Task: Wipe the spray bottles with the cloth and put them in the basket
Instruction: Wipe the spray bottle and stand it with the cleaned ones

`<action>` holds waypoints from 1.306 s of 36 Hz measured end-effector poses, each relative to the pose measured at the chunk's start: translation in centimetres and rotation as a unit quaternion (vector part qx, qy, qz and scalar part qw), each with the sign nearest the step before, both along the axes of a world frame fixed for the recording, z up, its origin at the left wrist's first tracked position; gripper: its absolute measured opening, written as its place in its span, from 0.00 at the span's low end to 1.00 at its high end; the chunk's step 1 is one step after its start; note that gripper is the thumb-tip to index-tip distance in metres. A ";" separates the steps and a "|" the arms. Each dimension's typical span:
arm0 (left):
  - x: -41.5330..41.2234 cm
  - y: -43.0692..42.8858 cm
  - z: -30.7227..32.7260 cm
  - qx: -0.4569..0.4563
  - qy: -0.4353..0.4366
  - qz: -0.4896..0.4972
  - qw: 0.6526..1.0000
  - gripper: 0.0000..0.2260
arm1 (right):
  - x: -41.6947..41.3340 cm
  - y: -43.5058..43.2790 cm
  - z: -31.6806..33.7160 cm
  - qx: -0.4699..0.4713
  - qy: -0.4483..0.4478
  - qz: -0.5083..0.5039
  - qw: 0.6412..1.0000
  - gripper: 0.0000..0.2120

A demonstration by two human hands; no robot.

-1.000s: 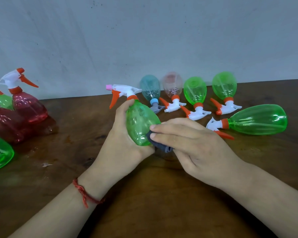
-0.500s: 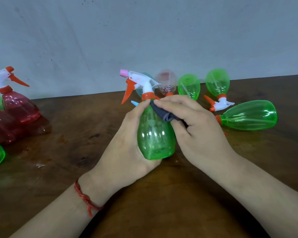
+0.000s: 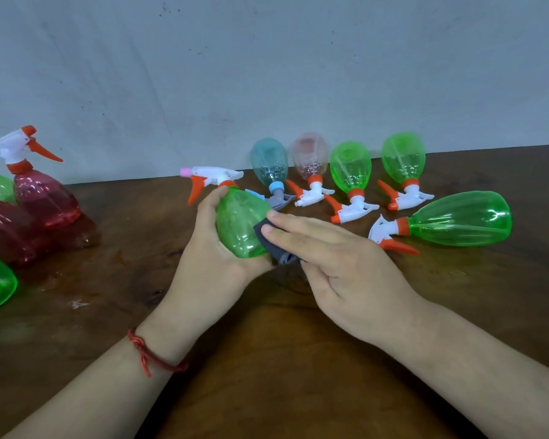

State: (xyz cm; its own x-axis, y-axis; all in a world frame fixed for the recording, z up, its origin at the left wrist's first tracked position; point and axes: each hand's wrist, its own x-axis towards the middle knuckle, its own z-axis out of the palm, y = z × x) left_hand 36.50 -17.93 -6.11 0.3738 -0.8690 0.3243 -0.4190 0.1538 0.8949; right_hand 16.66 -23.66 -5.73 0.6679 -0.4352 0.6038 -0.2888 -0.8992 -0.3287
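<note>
Wiping is the step in hand: the left hand (image 3: 210, 261) wraps the green bottle (image 3: 240, 226), tilted over the counter (image 3: 267, 375) to bare its flank, where the right hand (image 3: 339, 264) presses the grey cloth (image 3: 276, 250) flat-fingered; spare bottles (image 3: 351, 166) wait behind it, no basket visible.

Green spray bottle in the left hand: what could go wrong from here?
1. The right hand presses the grey cloth on the green spray bottle, gripped by the left hand, with straight fingers only; the cloth might slip out.
2. The lying green bottle rests close to the right hand; a wide stroke may knock it rolling.
</note>
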 end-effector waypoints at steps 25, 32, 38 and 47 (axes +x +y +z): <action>-0.7 0.9 -0.5 -0.012 -0.190 -0.187 0.964 0.54 | -0.9 -1.6 0.3 0.243 -0.178 -0.027 0.953 0.21; -0.6 0.8 -0.5 -0.012 -0.142 -0.221 0.965 0.55 | -1.1 -1.6 0.7 0.270 -0.221 -0.010 0.937 0.24; -0.5 0.8 -0.6 -0.027 -0.198 -0.186 0.962 0.54 | -0.8 -1.5 0.0 0.211 -0.177 -0.017 0.961 0.25; 0.2 0.3 -0.2 -0.028 -0.134 -0.056 0.989 0.51 | -1.0 -0.8 -0.4 0.102 -0.095 0.029 0.990 0.24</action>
